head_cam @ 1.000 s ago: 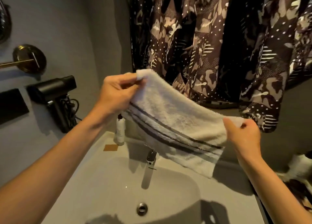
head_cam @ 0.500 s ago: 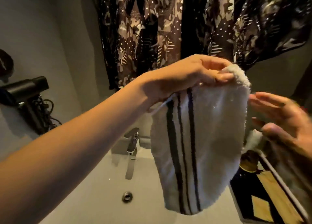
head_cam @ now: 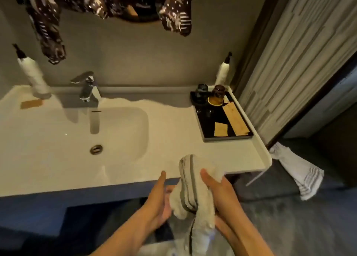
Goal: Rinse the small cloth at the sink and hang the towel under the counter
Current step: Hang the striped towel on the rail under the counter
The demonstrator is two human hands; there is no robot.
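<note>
The white towel point(head_cam: 193, 196) with dark stripes is bunched between my two hands, low at the front edge of the white counter point(head_cam: 170, 140). My left hand point(head_cam: 157, 199) presses its left side with the thumb raised. My right hand point(head_cam: 220, 190) grips its right side, thumb on top. The towel's lower end hangs down between my forearms. The sink basin point(head_cam: 119, 124) with its drain point(head_cam: 96, 149) and the chrome faucet point(head_cam: 87, 87) lie to the upper left.
A black tray point(head_cam: 210, 128) with dark cups and paper packets sits on the counter's right end. Two white pump bottles point(head_cam: 33, 76) point(head_cam: 223, 71) stand against the wall. Patterned clothing point(head_cam: 48, 24) hangs above. Another white towel point(head_cam: 301, 170) hangs off the counter's right side.
The towel has come down from in front of the hanging clothes to the counter's front edge, and both hands now hold it bunched. The view has tilted down and to the right.
</note>
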